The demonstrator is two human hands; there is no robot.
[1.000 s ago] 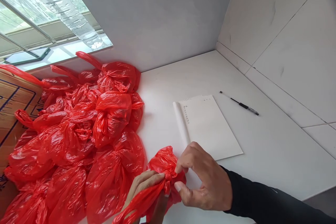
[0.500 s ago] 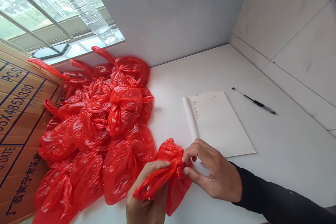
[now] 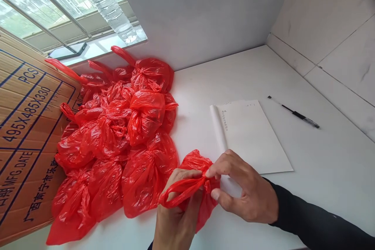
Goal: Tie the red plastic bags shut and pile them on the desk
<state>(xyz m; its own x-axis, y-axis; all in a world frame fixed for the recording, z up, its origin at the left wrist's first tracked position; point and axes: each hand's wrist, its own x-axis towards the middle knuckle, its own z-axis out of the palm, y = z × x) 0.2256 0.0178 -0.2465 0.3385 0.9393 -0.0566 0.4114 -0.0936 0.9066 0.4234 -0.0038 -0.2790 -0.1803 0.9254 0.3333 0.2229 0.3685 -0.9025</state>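
Observation:
A red plastic bag with a knotted neck is held just above the table at the bottom centre. My left hand is closed around its neck, with a handle loop lying across the fingers. At the knot, the index fingertip of my right hand touches the plastic. The right thumb is apart from that finger, beside the bag, and I see nothing pinched between them. What the bag contains is hidden.
Several knotted red bags are heaped at left against a cardboard box. An open notebook lies beyond my right hand, with a pen to its right. A clear bottle and a dark-edged flat object are on the windowsill.
My right thumb and index finger have moved apart at the knot, where they were pinched together. The whole view has shifted, so everything appears a little farther right.

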